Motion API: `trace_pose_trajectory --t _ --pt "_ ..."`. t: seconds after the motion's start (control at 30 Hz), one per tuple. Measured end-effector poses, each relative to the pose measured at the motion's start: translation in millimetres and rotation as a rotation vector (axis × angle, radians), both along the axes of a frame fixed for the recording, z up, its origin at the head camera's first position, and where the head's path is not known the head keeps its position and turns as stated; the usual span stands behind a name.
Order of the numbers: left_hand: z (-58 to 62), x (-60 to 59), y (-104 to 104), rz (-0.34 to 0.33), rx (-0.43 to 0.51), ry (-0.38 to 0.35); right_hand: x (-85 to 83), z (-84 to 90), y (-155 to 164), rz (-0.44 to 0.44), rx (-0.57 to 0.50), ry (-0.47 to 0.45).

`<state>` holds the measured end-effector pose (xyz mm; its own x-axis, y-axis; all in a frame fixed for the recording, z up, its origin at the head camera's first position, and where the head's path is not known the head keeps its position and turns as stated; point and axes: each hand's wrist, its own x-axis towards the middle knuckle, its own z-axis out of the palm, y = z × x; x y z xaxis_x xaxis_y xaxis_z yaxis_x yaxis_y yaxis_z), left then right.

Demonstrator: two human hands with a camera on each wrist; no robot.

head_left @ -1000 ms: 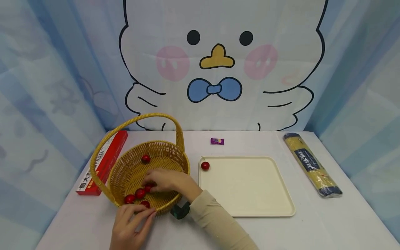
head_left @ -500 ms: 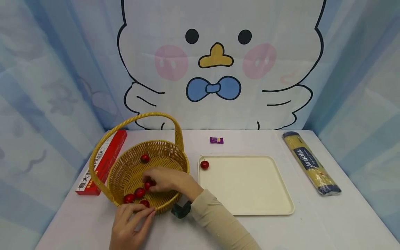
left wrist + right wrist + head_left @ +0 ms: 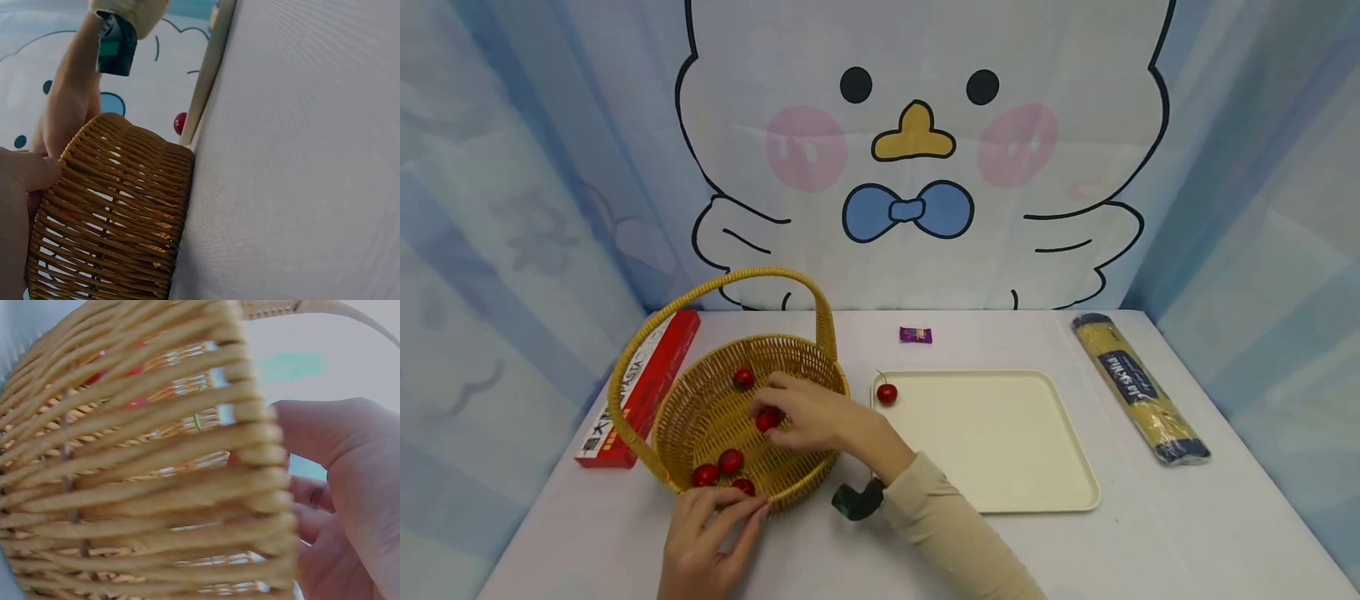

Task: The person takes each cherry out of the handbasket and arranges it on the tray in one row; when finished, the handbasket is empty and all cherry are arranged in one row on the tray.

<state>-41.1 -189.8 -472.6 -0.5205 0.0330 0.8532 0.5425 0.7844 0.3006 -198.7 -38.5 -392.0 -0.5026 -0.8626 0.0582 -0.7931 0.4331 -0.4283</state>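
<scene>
My right hand [image 3: 812,417] pinches a red cherry [image 3: 767,419] over the inside of the yellow wicker basket [image 3: 700,400]. In the right wrist view the basket wall covers most of the fingertips. My left hand [image 3: 711,533] grips the basket's near rim; the left wrist view has its thumb [image 3: 40,172] lying on the outside of the weave. Several cherries sit in the basket: one cherry [image 3: 743,378] by the far wall, the others, such as this cherry [image 3: 731,461], near the left fingers. On the cream tray's [image 3: 992,442] far left corner lies a cherry with its stem [image 3: 887,394].
A red pasta box [image 3: 655,387] lies behind the basket's left side. At the right is a bag of spaghetti [image 3: 1138,387]. A small purple wrapped candy [image 3: 915,335] lies near the back edge. The basket's tall handle [image 3: 760,273] arches over its far side.
My right hand has lifted a cherry away from the cluster and moved slightly up and to the right. The left hand stays at the rim. The whole head view has shifted slightly.
</scene>
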Motion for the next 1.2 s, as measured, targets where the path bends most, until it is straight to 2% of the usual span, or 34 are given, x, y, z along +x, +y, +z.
trace_pose_trajectory --t 0.1,0.27,0.43,0.57,0.7,0.9,1.07,1.2 --pt "0.8 -0.1 0 -0.001 0.004 0.004 0.5 5.7 7 -0.016 -0.031 -0.005" --pt "2.6 2.9 1 0.017 0.010 -0.043 0.4 14.0 23 -0.032 -0.085 0.003" --pt "3.8 5.1 2 0.024 0.014 -0.083 -1.0 18.5 47 -0.056 -0.138 0.050" --pt "4.2 5.4 3 0.017 0.023 -0.088 -4.1 16.8 66 -0.069 -0.204 0.085" --pt "3.8 5.4 3 0.015 0.032 -0.085 -7.2 14.4 83 -0.104 -0.245 0.047" --pt "3.9 5.3 2 0.017 0.033 -0.085 -9.5 14.4 107 -0.193 -0.228 -0.032" --pt "4.2 5.8 3 0.023 0.031 -0.091 -14.3 7.7 123 -0.203 -0.260 -0.034" --pt "4.2 6.1 3 0.025 0.031 -0.099 -18.6 0.8 132 -0.262 -0.256 -0.024"
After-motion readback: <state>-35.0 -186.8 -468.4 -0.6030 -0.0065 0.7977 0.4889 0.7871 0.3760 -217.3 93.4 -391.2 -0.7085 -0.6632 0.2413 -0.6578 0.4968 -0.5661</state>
